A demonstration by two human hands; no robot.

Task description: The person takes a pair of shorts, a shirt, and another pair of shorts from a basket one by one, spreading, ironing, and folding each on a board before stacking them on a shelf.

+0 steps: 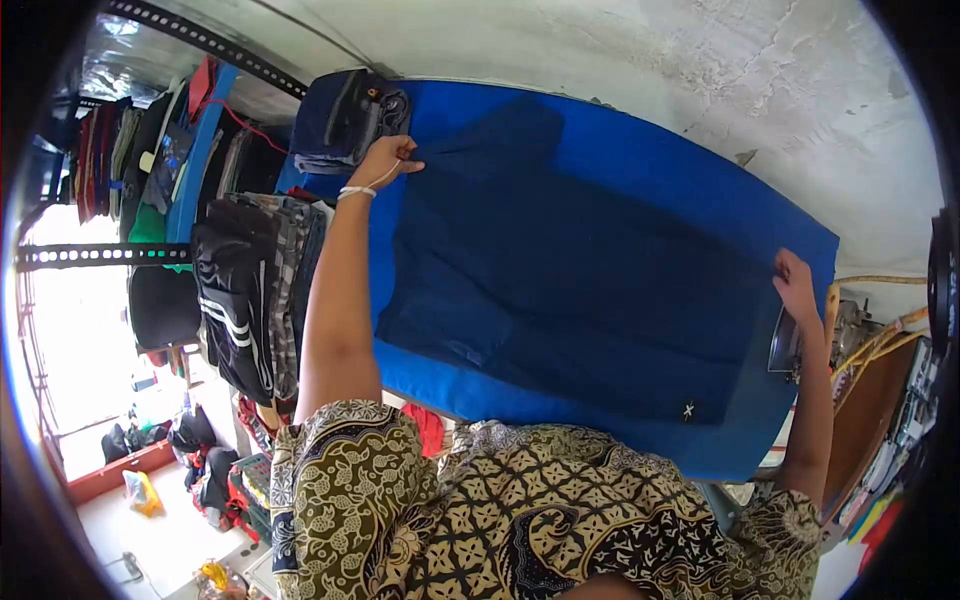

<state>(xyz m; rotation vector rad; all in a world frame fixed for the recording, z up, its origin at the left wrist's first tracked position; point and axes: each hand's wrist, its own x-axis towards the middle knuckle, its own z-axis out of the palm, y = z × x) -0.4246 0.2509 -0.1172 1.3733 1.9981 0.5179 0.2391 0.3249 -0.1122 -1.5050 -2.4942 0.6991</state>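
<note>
A dark navy garment (570, 270) lies spread flat on a bright blue table (640, 160), with a small white mark near its lower right corner. My left hand (388, 165) is at the garment's upper left edge, fingers pinched together, beside a stack of folded dark clothes (345, 120); whatever lies between the fingertips is too small to make out. At the right end of the table is my right hand (793, 275), its fingers curled near the garment's right edge. Whether that hand holds any cloth is hidden.
Folded clothes (240, 290) are piled left of the table, below a metal shelf rail (110, 255). A machine (850, 335) and wooden poles stand at the right. A plaster wall (700, 70) runs behind the table. Bags and items lie on the floor at the lower left.
</note>
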